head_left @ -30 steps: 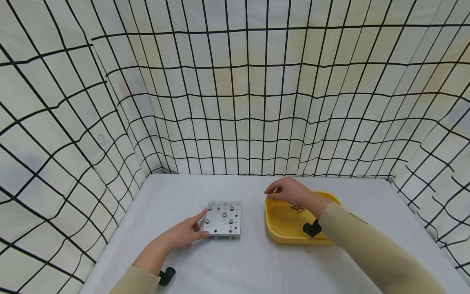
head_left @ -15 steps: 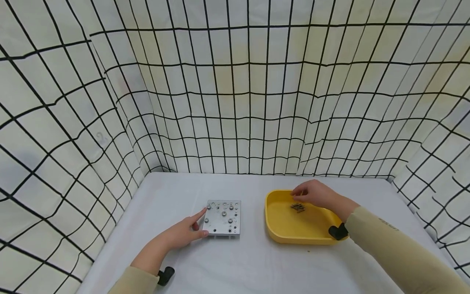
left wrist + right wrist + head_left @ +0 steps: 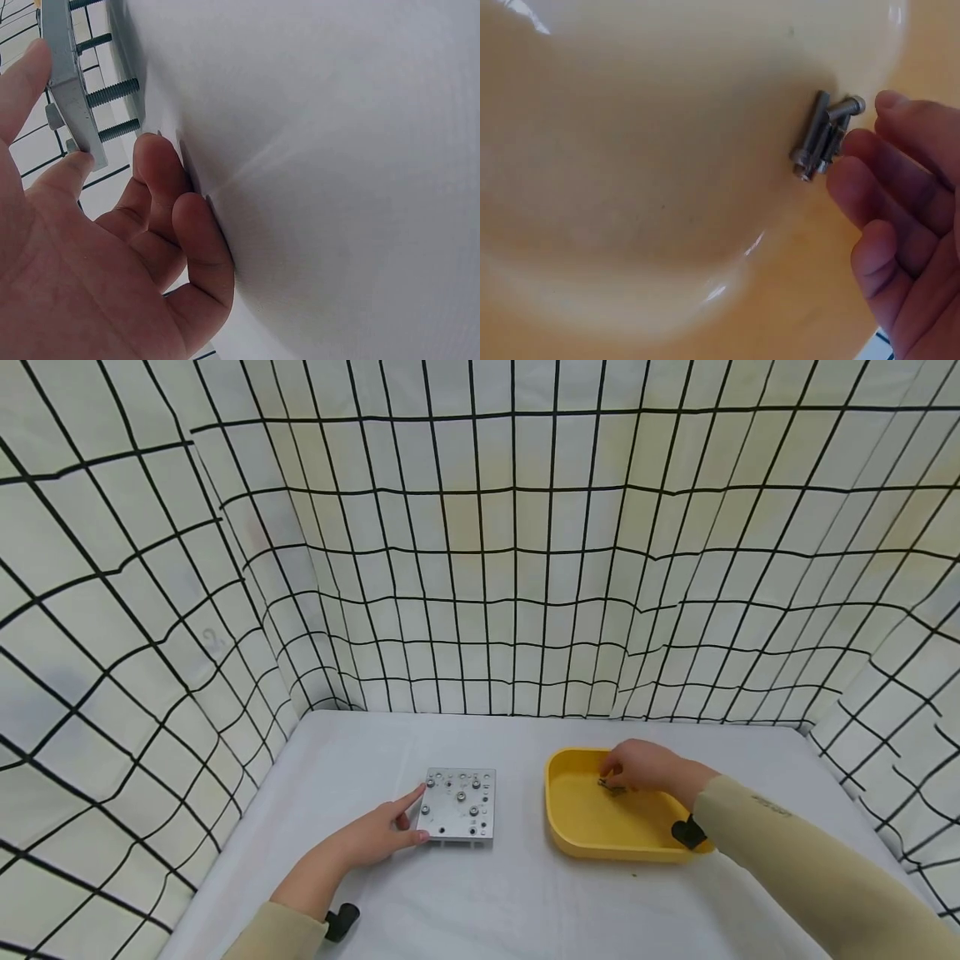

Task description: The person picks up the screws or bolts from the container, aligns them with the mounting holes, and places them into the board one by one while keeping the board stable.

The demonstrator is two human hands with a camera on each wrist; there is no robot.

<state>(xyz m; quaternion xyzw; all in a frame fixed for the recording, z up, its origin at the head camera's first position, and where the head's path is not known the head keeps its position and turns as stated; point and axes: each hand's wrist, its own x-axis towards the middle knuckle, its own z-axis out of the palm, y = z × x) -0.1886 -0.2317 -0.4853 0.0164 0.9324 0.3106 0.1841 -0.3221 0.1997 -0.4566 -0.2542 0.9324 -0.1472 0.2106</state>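
Observation:
A square silver metal plate (image 3: pixel 455 803) with holes and several socket head screws in it sits left of centre; in the left wrist view, threaded shanks (image 3: pixel 112 91) stick out of its underside. My left hand (image 3: pixel 372 837) touches its left side, index finger at the upper corner and thumb at the lower one. The other fingers of that hand curl against the cloth. Inside the yellow tray (image 3: pixel 573 839), my right hand (image 3: pixel 647 766) reaches down to a small pile of loose screws (image 3: pixel 821 139). Thumb and fingertips stand close beside the screws, with none visibly gripped.
A white cloth (image 3: pixel 517 902) covers the table. Walls of white sheet with a black grid (image 3: pixel 480 568) stand behind and at both sides. A tiny dark speck (image 3: pixel 634 875) lies in front of the tray. Black wrist cameras (image 3: pixel 342 922) are worn on both arms.
My right hand has moved from the tray's far left rim rightward, then down to the screw pile, partly covering it. My left hand keeps its place at the plate.

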